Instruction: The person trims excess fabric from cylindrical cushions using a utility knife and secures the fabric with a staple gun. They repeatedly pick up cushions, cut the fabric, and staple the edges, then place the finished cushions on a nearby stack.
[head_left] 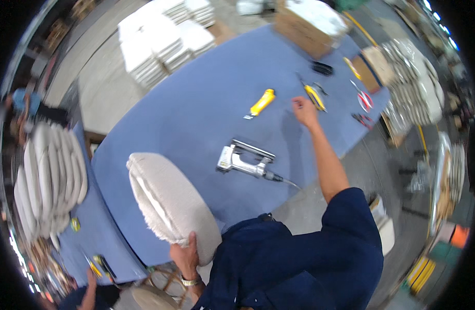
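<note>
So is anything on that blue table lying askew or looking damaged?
Nothing looks broken or spilled. The left hand grips a beige seat cushion tipped up on edge at the blue table, its fabric edge ragged and loose. The right hand reaches toward yellow-handled pliers. A staple gun lies on its side.

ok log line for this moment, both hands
left hand: grips round cushion on edge | right hand: closed, reaching out over blue table near yellow pliers | staple gun: lying untouched
</note>
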`<state>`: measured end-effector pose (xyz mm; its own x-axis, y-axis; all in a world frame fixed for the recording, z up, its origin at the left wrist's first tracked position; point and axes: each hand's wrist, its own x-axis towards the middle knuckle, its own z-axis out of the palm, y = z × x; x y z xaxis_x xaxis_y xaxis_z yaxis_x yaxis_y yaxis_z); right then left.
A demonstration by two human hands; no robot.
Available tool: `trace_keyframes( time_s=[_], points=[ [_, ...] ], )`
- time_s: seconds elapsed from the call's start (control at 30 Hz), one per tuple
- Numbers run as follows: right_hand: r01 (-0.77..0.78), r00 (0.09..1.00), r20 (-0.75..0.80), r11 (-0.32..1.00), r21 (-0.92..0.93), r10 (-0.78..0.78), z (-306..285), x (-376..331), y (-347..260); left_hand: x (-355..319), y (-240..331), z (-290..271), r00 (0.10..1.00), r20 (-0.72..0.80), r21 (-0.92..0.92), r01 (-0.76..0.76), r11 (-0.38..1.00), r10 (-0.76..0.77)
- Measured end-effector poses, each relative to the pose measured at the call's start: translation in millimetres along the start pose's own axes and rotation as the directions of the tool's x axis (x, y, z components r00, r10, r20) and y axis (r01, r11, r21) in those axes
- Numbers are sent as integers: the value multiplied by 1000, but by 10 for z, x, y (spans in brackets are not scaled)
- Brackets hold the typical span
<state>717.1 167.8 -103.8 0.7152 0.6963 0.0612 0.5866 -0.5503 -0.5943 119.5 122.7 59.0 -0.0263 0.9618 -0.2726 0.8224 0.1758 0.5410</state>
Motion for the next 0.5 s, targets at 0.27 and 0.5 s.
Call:
trace_keyframes(
  time_s=[0.27, 0.5],
  points=[
    [568, 786, 425, 795, -212, -449, 428, 328, -541, -86, 880, 261, 990, 82, 173, 98, 980, -114],
    [402, 866, 279, 910, 103, -414, 728, 331, -866, -23, 709, 287, 960, 266, -112, 120, 986, -86]
  ],
)
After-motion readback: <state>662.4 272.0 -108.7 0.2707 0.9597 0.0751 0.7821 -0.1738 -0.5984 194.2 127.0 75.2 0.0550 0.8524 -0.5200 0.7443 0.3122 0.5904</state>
